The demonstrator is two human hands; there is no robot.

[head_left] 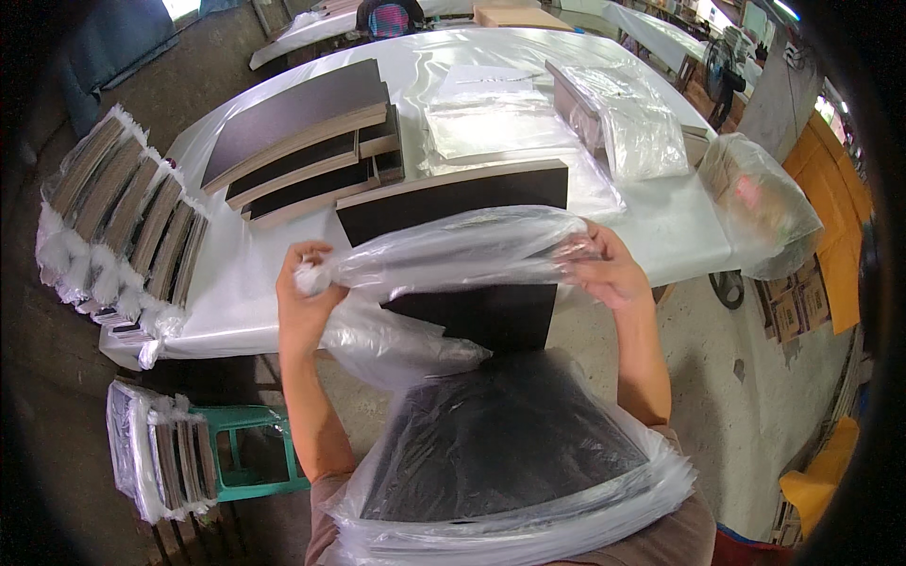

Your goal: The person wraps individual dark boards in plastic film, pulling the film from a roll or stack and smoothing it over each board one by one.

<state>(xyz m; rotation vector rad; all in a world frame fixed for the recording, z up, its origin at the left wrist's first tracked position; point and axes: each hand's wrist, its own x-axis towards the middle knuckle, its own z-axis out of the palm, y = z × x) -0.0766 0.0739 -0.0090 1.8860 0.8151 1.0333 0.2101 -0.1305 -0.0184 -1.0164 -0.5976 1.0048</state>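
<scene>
A clear plastic bag [462, 250] is stretched between my two hands, above the table's near edge. My left hand [307, 294] is closed on its bunched left end. The fingers of my right hand [604, 269] pinch the other end, partly seen through the film. Behind the bag, a stack of black boards with pale edges [453, 193] stands on the table. Below it, a black board [500, 316] shows, partly covered by loose film. Close to my body lies a wide black sheet or board under clear plastic [510, 443], with layered film at its near edge.
More dark boards [302, 123] are piled at the table's left. Clear plastic sheets [505, 127] lie behind, beside a film-wrapped bundle [637, 123]. Wrapped board stacks [123, 203] line the left edge. A green stool [250, 453] stands below; a filled plastic bag [760, 203] sits at right.
</scene>
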